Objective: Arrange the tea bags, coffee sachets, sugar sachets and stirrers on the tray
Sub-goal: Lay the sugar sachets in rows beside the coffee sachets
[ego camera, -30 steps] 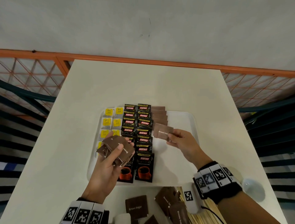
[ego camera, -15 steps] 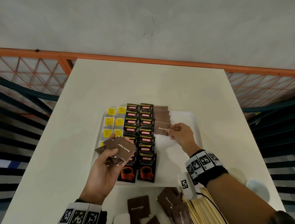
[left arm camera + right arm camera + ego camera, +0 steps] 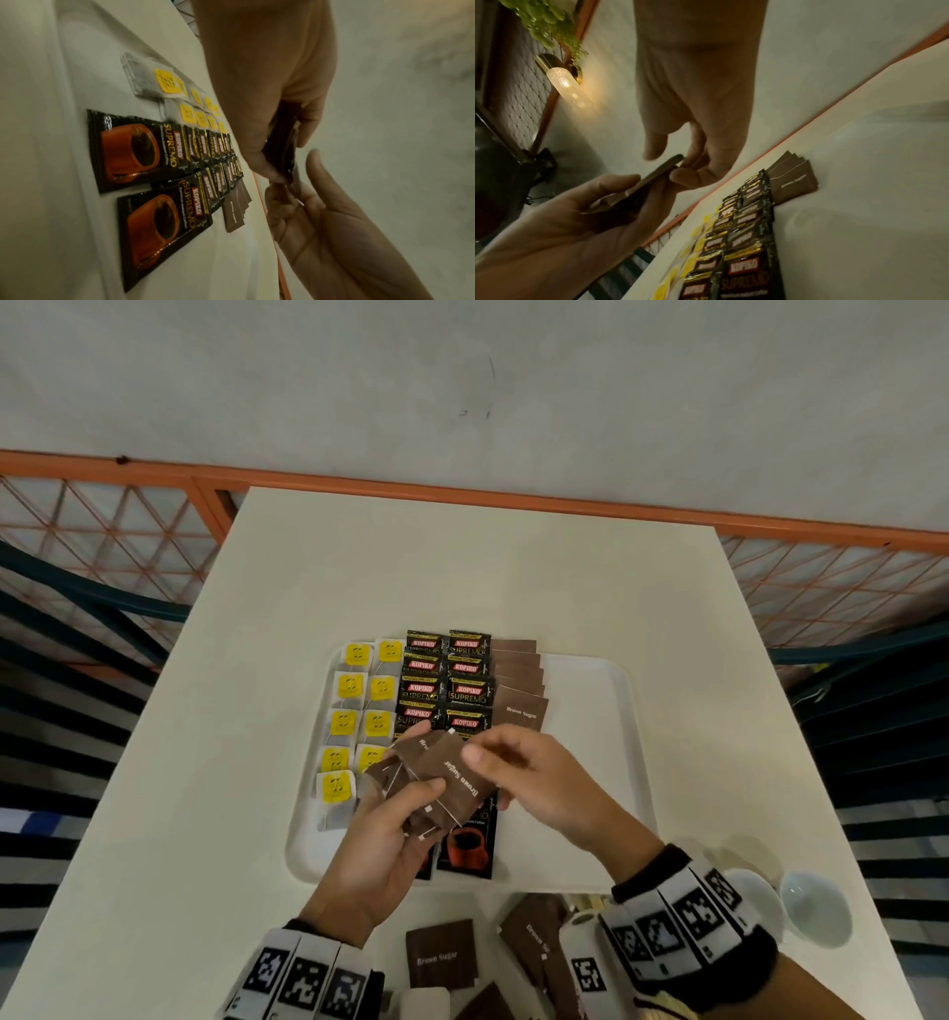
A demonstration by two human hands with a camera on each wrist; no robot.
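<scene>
On the white tray (image 3: 606, 762) lie two columns of yellow-tagged tea bags (image 3: 359, 711), two columns of black Kopiko coffee sachets (image 3: 447, 680) and a fanned row of brown sugar sachets (image 3: 518, 690). My left hand (image 3: 390, 834) grips a bunch of brown sugar sachets (image 3: 411, 778) above the tray's middle. My right hand (image 3: 518, 773) pinches the top sachet (image 3: 452, 783) of that bunch between thumb and fingers; the pinch also shows in the right wrist view (image 3: 680, 164). In the left wrist view the tea bags (image 3: 167, 85) and coffee sachets (image 3: 144, 150) lie in neat rows.
Loose brown sugar sachets (image 3: 441, 952) lie on the white table (image 3: 462, 567) in front of the tray, with wooden stirrers (image 3: 590, 901) partly hidden behind my right wrist. A small white bowl (image 3: 816, 906) stands at the right. An orange railing (image 3: 513, 495) runs behind the table.
My right hand laid a sugar sachet onto the fanned row, let go, and drew back to the bunch in my left hand, where it now pinches the top sachet.
</scene>
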